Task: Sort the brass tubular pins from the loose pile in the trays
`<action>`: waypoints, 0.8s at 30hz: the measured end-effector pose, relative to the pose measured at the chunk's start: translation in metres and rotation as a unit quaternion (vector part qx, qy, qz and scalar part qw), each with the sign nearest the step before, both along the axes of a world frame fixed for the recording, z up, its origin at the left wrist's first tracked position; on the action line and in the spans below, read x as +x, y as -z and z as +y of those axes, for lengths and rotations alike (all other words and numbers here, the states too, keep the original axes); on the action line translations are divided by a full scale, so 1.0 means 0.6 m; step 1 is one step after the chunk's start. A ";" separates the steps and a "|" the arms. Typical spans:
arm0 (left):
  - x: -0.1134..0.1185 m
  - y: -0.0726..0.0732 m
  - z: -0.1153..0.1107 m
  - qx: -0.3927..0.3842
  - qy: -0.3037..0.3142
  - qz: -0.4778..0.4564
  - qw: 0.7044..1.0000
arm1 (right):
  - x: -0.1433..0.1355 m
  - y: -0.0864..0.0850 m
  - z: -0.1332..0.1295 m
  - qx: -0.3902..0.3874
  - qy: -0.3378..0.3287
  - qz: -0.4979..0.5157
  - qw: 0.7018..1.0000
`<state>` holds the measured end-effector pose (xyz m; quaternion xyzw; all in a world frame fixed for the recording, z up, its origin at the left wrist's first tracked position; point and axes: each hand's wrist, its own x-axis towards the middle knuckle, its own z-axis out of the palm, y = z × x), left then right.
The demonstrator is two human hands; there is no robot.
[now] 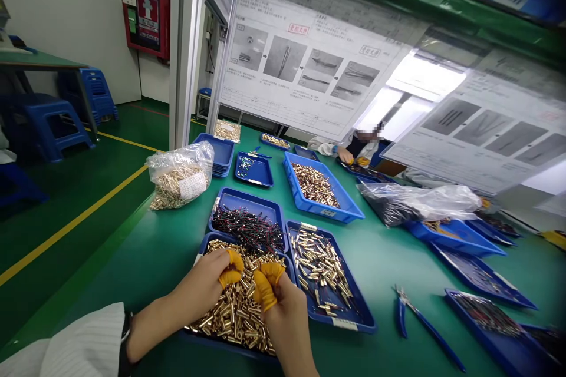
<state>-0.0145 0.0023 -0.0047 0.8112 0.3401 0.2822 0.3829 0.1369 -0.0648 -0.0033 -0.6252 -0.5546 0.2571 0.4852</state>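
Observation:
Both hands hover over a blue tray heaped with small brass tubes [239, 321], yellow cots covering their thumbs and forefingers. My left hand [219, 274] is closed in a pinch, and whatever sits between its fingertips is too small to make out. Close beside it, my right hand [280, 294] also pinches, its fingertips turned toward the left ones; its contents are hidden. Just beyond lies a tray of short black and red wires [250, 227]. To the right, another tray holds brass tubes with thin wires attached [325, 268].
Blue-handled pliers [409, 306] lie open at right. Further back stand a blue bin of brass pieces [316, 182], a clear bag of brass parts [181, 179] and stacked trays [219, 153]. Instruction sheets [300, 53] hang above. A co-worker's gloved hands [354, 159] are across the table.

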 end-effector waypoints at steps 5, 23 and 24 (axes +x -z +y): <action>0.001 -0.014 -0.005 -0.108 -0.046 -0.122 0.986 | -0.002 0.014 -0.004 0.030 0.013 -0.026 0.999; 0.011 -0.009 -0.002 -0.262 -0.042 -0.262 0.928 | -0.018 0.004 -0.005 0.030 0.000 -0.070 0.997; 0.012 -0.009 -0.002 -0.263 -0.036 -0.262 0.928 | -0.018 0.004 -0.004 0.029 0.000 -0.074 0.997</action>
